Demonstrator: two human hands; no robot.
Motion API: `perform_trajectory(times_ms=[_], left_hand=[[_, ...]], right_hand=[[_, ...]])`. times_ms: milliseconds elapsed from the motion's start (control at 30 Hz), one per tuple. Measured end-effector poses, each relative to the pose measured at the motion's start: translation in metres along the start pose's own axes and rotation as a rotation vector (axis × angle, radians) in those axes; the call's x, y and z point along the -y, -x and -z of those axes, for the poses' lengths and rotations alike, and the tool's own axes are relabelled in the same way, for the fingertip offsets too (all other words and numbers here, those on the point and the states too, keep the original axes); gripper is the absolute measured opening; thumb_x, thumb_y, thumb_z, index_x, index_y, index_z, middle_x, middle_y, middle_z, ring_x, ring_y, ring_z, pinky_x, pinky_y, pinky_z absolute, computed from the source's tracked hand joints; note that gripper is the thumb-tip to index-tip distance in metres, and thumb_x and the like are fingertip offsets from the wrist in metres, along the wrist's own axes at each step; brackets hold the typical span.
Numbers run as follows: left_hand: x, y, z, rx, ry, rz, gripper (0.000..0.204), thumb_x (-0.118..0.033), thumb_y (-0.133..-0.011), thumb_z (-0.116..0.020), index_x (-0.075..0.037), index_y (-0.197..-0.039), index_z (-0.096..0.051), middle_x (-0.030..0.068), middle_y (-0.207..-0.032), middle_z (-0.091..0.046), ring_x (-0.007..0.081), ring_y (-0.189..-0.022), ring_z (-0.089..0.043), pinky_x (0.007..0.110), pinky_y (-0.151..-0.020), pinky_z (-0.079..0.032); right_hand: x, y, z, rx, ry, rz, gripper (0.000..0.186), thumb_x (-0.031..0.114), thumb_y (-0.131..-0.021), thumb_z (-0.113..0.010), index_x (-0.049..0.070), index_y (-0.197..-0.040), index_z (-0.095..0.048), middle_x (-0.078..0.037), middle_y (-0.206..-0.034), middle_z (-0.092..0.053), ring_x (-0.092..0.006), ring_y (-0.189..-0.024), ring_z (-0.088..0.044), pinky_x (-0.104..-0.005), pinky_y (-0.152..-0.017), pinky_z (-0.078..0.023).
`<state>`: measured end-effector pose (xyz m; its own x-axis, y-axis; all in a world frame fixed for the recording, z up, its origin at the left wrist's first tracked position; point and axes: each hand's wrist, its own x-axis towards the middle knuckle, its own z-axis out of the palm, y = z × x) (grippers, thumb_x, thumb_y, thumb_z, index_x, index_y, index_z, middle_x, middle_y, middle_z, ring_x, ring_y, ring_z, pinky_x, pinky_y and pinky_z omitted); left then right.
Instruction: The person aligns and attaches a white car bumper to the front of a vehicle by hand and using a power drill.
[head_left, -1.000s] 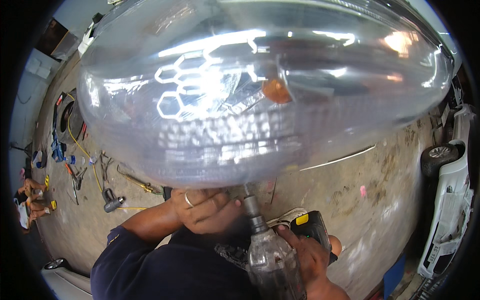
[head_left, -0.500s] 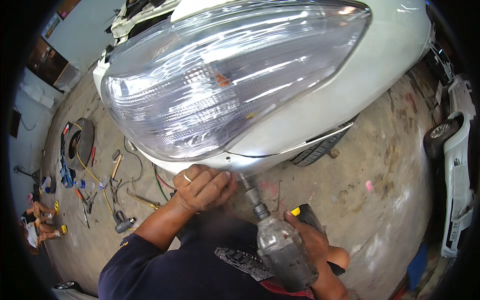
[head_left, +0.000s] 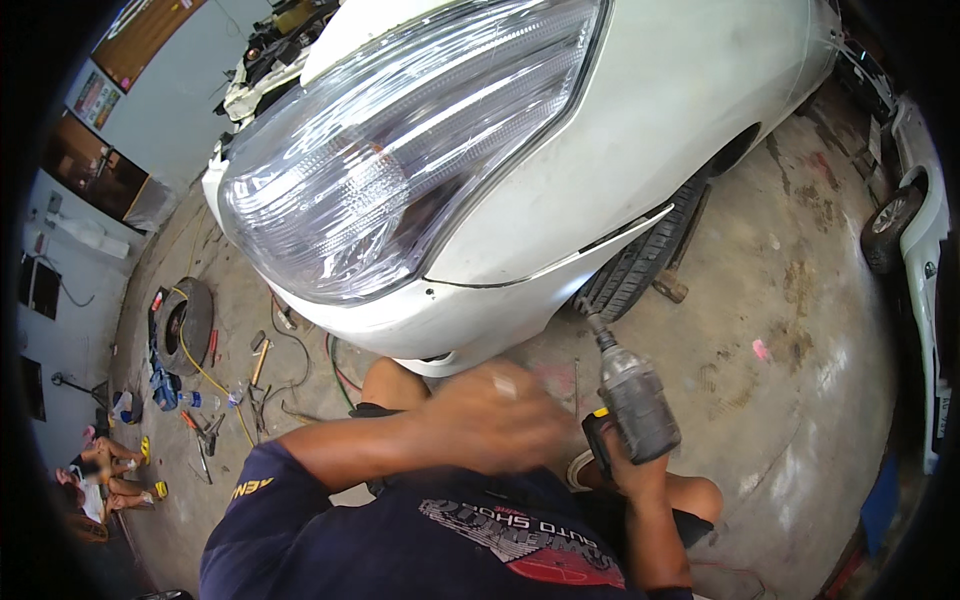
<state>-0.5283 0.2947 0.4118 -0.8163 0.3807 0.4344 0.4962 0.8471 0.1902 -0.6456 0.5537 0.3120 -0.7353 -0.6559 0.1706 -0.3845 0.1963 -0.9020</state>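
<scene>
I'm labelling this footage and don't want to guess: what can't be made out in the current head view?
- Left hand: motion blur hides its fingers, so whether it holds anything is unclear.
- Right hand: partly hidden behind the power tool, so its full grip doesn't show.
- Front tyre: the white car covers its upper part.
- White car: cut off by the upper edge.

Stained concrete floor (head_left: 780, 430) under you; on it, a loose tyre (head_left: 203, 322). Right of the tyre, a wooden-handled hammer (head_left: 260, 362); well right, a pink scrap (head_left: 760, 350). Nearer you than the tyre, orange-handled pliers (head_left: 208, 432).
</scene>
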Motion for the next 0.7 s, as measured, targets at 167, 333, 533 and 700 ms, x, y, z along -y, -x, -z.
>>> perform_trajectory(times_ms=[167, 333, 533, 700], left_hand=[[0.014, -0.072, -0.014, 0.12, 0.157, -0.151, 0.021, -0.031, -0.09, -0.075, -0.011, -0.09, -0.07, 0.0038, -0.089, -0.072, 0.0262, -0.085, -0.072, 0.043, -0.07, -0.06], [0.093, -0.043, -0.023, 0.491, -0.055, 0.087, 0.018, -0.027, -0.088, -0.075, -0.009, -0.088, -0.072, 0.0086, -0.079, -0.073, 0.0334, -0.079, -0.074, 0.05, -0.073, -0.06], [0.074, -0.033, -0.03, 0.29, 0.102, 0.104, 0.017, -0.024, -0.086, -0.076, -0.008, -0.085, -0.07, 0.0118, -0.077, -0.072, 0.0368, -0.078, -0.073, 0.051, -0.073, -0.059], [0.089, -0.036, -0.019, 0.612, 0.089, 0.173, 0.016, -0.023, -0.085, -0.077, -0.009, -0.082, -0.069, 0.0119, -0.078, -0.07, 0.0375, -0.079, -0.071, 0.052, -0.072, -0.057]], right_hand=[[-0.019, -0.01, 0.004, -0.186, -0.347, -0.358, 0.051, -0.006, -0.089, -0.072, 0.0, -0.139, -0.065, -0.015, -0.127, -0.074, -0.0203, -0.102, -0.074, -0.0362, -0.09, -0.061], [-0.01, -0.027, 0.015, -0.311, -0.662, -0.306, 0.041, -0.008, -0.089, -0.065, -0.002, -0.129, -0.063, -0.02, -0.128, -0.071, -0.0167, -0.087, -0.069, -0.0334, -0.081, -0.06], [0.003, -0.024, 0.022, -0.366, -0.639, -0.303, 0.04, -0.01, -0.088, -0.063, -0.005, -0.128, -0.061, -0.022, -0.128, -0.07, -0.0158, -0.084, -0.068, -0.0326, -0.078, -0.059], [0.0, -0.017, 0.019, -0.332, -0.676, -0.259, 0.043, -0.01, -0.087, -0.065, -0.005, -0.13, -0.061, -0.022, -0.128, -0.07, -0.0155, -0.084, -0.068, -0.032, -0.078, -0.059]])
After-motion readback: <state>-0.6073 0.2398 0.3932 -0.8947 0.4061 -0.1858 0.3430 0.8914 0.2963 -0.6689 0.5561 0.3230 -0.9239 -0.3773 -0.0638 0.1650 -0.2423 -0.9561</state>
